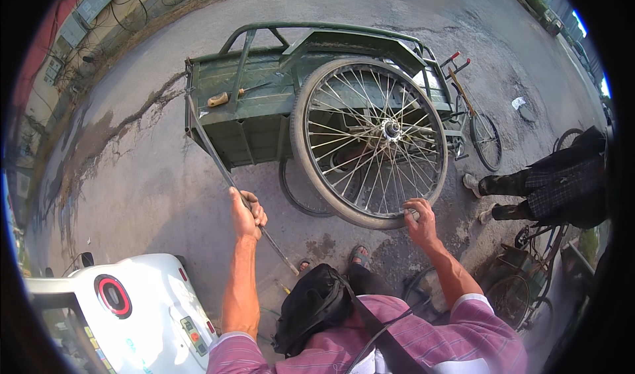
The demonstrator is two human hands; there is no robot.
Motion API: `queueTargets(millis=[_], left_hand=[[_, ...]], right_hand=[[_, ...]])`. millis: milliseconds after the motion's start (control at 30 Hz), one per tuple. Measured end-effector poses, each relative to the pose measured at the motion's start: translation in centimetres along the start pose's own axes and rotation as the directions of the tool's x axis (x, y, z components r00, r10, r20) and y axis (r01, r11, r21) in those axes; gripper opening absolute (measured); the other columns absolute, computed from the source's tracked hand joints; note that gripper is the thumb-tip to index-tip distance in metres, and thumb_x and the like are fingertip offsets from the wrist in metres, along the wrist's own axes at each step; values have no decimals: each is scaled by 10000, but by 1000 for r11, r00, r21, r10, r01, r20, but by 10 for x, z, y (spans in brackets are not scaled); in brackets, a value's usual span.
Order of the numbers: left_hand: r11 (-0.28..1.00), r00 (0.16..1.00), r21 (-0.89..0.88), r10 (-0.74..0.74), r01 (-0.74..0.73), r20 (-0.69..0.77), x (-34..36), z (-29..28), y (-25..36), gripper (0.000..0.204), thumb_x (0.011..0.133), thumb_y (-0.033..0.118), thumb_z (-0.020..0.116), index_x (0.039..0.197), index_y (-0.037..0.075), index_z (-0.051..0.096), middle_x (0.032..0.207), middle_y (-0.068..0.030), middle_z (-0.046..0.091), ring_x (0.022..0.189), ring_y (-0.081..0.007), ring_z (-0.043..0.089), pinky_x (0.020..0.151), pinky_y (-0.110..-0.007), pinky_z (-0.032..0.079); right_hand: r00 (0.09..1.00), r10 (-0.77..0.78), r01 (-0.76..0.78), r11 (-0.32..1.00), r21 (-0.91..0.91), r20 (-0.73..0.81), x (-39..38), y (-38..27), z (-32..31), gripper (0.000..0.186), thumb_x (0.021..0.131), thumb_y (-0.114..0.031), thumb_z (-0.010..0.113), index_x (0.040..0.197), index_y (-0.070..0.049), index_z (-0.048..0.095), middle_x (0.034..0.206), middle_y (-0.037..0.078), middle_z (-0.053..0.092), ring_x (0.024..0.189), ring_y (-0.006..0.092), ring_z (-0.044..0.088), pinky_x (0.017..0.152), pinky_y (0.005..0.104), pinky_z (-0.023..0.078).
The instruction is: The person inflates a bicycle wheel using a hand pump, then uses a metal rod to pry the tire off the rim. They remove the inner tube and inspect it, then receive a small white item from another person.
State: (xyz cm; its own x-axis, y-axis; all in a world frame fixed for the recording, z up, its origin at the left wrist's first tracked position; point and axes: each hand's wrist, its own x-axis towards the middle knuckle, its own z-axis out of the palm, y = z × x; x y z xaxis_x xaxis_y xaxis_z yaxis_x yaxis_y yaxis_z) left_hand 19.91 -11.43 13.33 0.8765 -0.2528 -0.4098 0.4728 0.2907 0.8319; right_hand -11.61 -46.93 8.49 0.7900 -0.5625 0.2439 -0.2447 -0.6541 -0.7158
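A large spoked wheel [391, 130] with a dark tyre stands tilted against the side of a green cargo tricycle [258, 126]. My right hand [421, 223] has its fingers curled on the lower right of the tyre. Wrapped in my left hand [247, 216] is a long thin metal bar [215, 153]. The bar's upper end reaches the left corner of the tricycle's bed, and its lower end points down near my feet. On the bed's edge lies a wooden-handled tool [218, 99] with a thin dark shaft, left of the wheel.
A white vehicle [149, 308] is close at my lower left. To the right stands a person in dark clothes [569, 182], with a small cart [529, 268] below them. A black bag [314, 301] hangs at my front. The tricycle's front wheel [486, 141] is farther right.
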Motion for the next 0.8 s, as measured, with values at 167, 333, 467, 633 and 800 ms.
queueTargets(millis=[167, 333, 467, 633, 800], left_hand=[[960, 962, -50, 274, -274, 5, 10, 6, -11, 681, 1067, 710, 331, 881, 80, 511, 540, -4, 380, 407, -124, 332, 407, -308, 331], [856, 996, 517, -41, -6, 80, 6, -31, -55, 669, 1063, 700, 368, 890, 68, 507, 533, 3, 377, 399, -116, 325, 397, -314, 342], [989, 1000, 145, -8, 9, -9, -25, -64, -29, 642, 1062, 693, 390, 890, 82, 495, 537, 3, 387, 386, -118, 331, 375, -292, 295], [870, 939, 444, -56, 213, -339, -68, -188, -87, 600, 1077, 626, 421, 803, 98, 502, 548, 2, 423, 385, -118, 369, 371, -301, 332], [189, 840, 821, -43, 539, -542, -174, -312, -170, 746, 1008, 602, 510, 1173, -104, 691, 1088, -371, 687, 1080, -522, 654, 967, -564, 478]], right_hand=[[1000, 0, -1, 1000, 26, 23, 8, -5, 12, 173, 860, -49, 708, 1031, -42, 731, 1114, 140, 704, 1093, 345, 654, 975, 430, 514], [997, -56, 54, 998, 39, 53, 13, -9, 18, 174, 860, -51, 705, 1031, -37, 730, 1108, 144, 704, 1081, 344, 655, 956, 430, 523], [997, -4, 1, 999, 38, 83, 7, -12, 12, 159, 874, -60, 703, 1028, -28, 727, 1073, 149, 708, 1056, 343, 663, 929, 437, 527], [997, 6, -12, 997, 75, 79, 6, -20, 15, 169, 888, -84, 706, 1046, -29, 726, 1102, 144, 704, 1051, 339, 666, 925, 432, 532], [985, -90, 79, 994, 75, 146, 26, -42, 29, 205, 887, -99, 715, 1078, -28, 723, 1121, 141, 700, 1086, 342, 664, 949, 422, 533]])
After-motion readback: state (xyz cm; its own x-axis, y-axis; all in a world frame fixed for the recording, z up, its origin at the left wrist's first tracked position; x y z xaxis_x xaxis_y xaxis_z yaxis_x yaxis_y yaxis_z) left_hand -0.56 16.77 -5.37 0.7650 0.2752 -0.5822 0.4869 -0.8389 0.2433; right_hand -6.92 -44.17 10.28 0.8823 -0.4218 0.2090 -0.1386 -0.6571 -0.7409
